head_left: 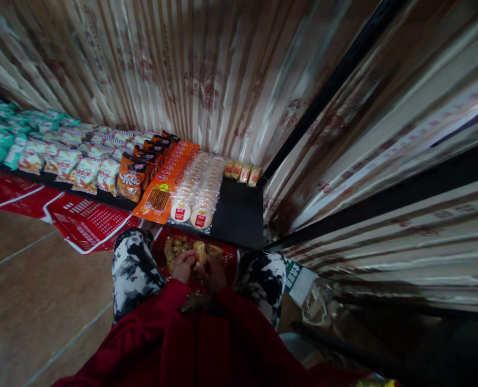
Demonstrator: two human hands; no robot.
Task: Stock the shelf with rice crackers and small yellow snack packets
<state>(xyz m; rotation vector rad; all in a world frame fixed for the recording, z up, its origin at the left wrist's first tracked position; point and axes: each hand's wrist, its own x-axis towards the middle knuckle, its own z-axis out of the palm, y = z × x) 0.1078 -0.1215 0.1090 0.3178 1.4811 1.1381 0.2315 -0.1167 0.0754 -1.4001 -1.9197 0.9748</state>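
I am squatting at a low black shelf [239, 215] in a shop. Between my knees stands a red basket [231, 257] holding several small yellow snack packs [173, 247]. Both hands are over the basket. My left hand [183, 266] and my right hand [212, 273] are closed together round one yellow snack pack [200, 251]. On the shelf in front lie rows of round rice crackers [198, 188], an orange snack pack row [170, 177] and a few small yellow packs [242, 172] at the back.
More bagged snacks [67, 161] run left along the shelf. Red baskets [88, 220] lie flat on the tiled floor [41, 301] at the left. Striped shiny curtain sheets [384, 177] hang behind and to the right, split by black shelf edges [327, 86].
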